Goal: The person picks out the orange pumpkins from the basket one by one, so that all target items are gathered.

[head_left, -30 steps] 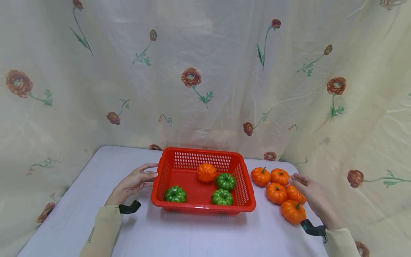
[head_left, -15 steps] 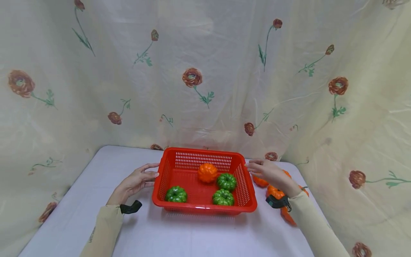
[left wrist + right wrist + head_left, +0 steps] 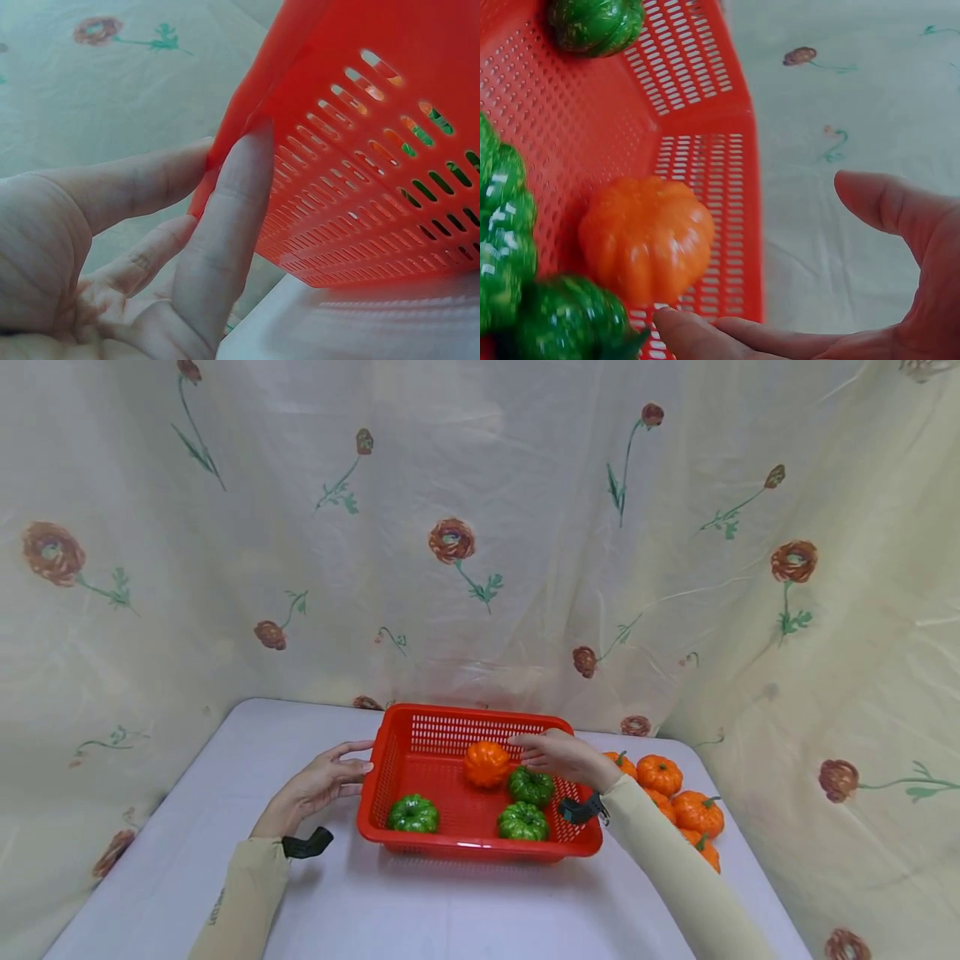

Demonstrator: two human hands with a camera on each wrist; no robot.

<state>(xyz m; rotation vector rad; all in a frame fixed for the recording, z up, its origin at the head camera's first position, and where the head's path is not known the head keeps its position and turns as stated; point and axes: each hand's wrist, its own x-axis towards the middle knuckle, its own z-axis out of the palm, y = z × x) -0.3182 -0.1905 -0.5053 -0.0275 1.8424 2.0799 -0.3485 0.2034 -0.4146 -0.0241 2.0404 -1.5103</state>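
Observation:
A red plastic basket (image 3: 480, 842) with slotted walls stands on the table. Three small green pumpkins, one at the left (image 3: 412, 814), and one orange pumpkin (image 3: 486, 764) lie inside it. At the basket's left side, my left hand (image 3: 322, 783) pinches the rim between thumb and fingers, as the left wrist view shows. My right hand (image 3: 562, 755) reaches in over the right wall and holds nothing, its thumb spread from its fingers. In the right wrist view its fingertips (image 3: 676, 324) are right by the orange pumpkin's lower edge and a green pumpkin (image 3: 574, 319).
Several orange pumpkins, among them one with a green stem (image 3: 698, 814), sit in a group right of the basket, partly hidden by the right sleeve (image 3: 667, 852). A flowered curtain (image 3: 510, 635) hangs behind the white table (image 3: 420, 918).
My right hand has moved left from beside the orange pumpkins, past the basket's right rim, to over the inside. My left hand keeps its place on the rim.

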